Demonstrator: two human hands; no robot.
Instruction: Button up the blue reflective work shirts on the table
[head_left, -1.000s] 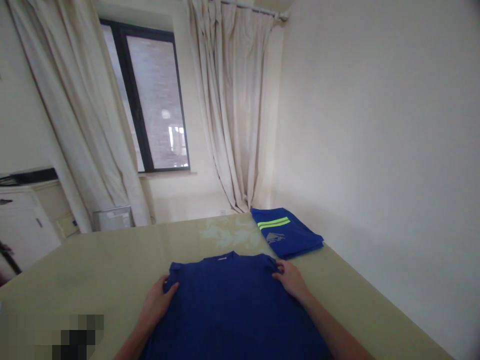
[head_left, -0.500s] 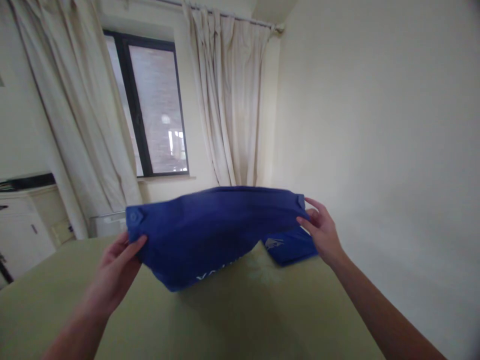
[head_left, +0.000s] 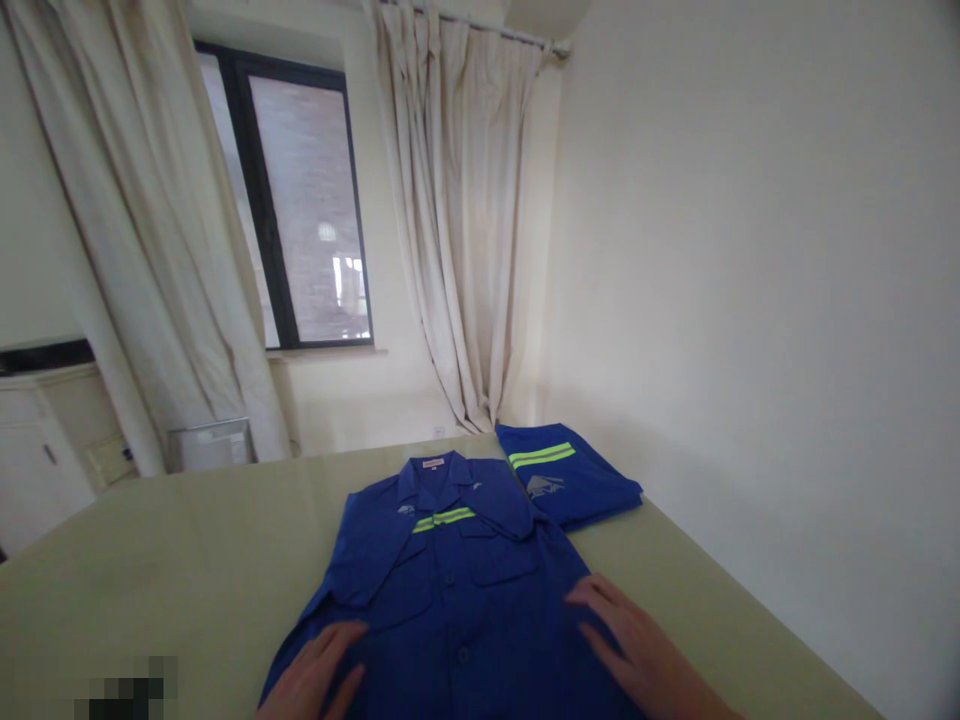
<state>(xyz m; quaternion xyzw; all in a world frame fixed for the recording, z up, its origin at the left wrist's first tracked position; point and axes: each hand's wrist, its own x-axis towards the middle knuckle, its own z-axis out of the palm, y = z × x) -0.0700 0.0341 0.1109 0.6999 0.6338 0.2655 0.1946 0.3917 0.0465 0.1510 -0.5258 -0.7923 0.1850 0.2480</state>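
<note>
Okay, so the blue work shirt (head_left: pixel 450 620) is lying face up on the counter (head_left: pixel 187 560), collar (head_left: pixel 457 485) pointing at the far edge and the lower part running out of view at the bottom. Up near the far right corner there's a folded blue garment (head_left: pixel 581 485) with its stripes showing, just beside the shirt's shoulder; can't tell if they touch.

Neither hand is gripping anything as far as I can see. The left hand (head_left: pixel 319 670) is loose and open at one side of the shirt, and the right hand (head_left: pixel 637 645) is the same on the other, fingers spread. Can't really tell if they're pressing on the cloth or hovering just above it.

For handling it well, I'd go light and flat with the fingers and smooth from the button front (head_left: pixel 450 580) out to both sides, evenly, so the front doesn't twist. The sleeves look laid inward over the chest, so don't snag them or they'll bunch over the pockets. Watch the right side too, imo: a wide sweep up there could nudge the folded one. If the collar skews, just square it up gently.
</note>
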